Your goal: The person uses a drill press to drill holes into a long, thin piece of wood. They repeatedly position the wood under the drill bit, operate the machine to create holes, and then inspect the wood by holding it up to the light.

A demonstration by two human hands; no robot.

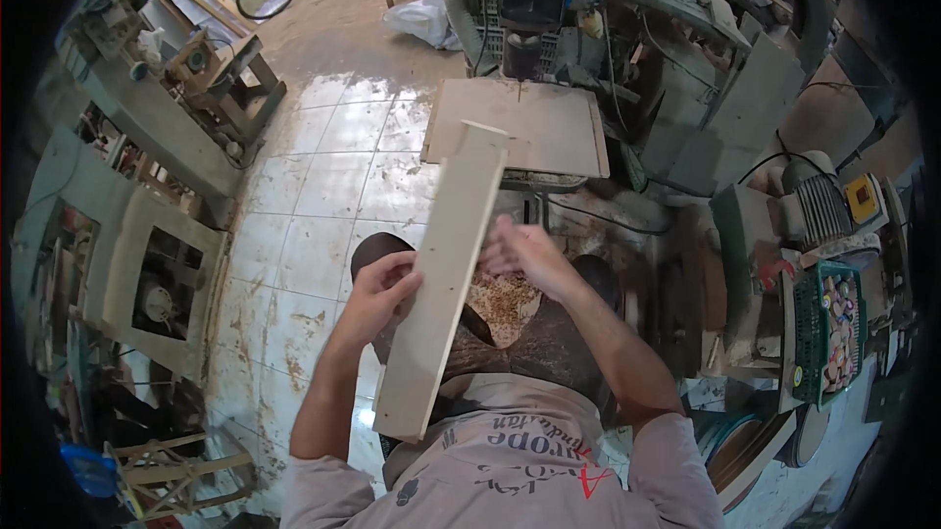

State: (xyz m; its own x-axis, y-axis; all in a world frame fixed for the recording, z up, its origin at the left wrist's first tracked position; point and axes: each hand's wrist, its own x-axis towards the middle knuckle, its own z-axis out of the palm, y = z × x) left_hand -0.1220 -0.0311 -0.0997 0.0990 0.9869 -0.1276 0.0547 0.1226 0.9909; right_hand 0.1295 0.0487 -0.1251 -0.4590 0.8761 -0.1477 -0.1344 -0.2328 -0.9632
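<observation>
A long, pale wooden board slants across my lap, its far end raised toward the machine and its near end by my shirt. A few small dark spots mark its face, and the far end has a curved cut. My left hand grips the board's left edge, with the thumb on the edge and the other fingers partly hidden behind. Close to the right edge is my right hand, its fingers bent and blurred; whether they touch the board is unclear. Wood shavings lie between my thighs, below the right hand.
Ahead stands a machine with a flat wooden table panel. A green crate of small round items and a motor are at the right. Machine frames line the left, beside a dusty tiled floor.
</observation>
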